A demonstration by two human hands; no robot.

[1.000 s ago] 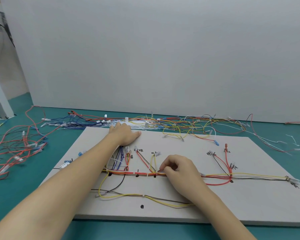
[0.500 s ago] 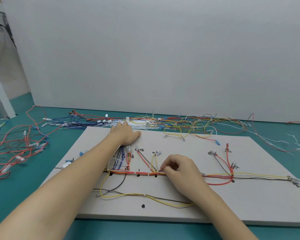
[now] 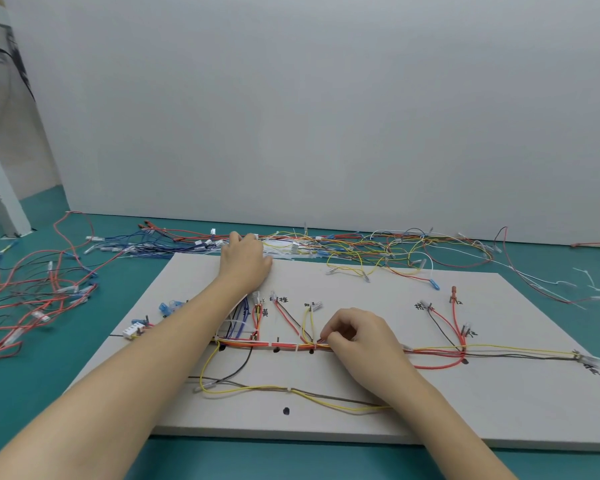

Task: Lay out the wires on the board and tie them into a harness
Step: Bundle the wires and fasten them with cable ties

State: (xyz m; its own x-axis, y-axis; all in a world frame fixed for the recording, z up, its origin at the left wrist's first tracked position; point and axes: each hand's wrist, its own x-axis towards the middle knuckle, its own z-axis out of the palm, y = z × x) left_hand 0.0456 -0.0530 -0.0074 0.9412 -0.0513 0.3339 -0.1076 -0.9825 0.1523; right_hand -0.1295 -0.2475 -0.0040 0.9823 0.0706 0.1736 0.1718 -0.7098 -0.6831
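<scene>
Head view: our right hand (image 3: 357, 336) pinches wire bundle (image 3: 278, 345) on board (image 3: 499, 403); our left hand (image 3: 245, 261), fingers flat, reaches loose wires (image 3: 361, 247) beyond far edge.

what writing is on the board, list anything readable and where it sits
"黄": handwritten on the board, beside the red wire branch.
Other black handwritten marks by the branch ends and at the far right connector: too blurred to read.
No printed labels, brands or numbers show.
</scene>
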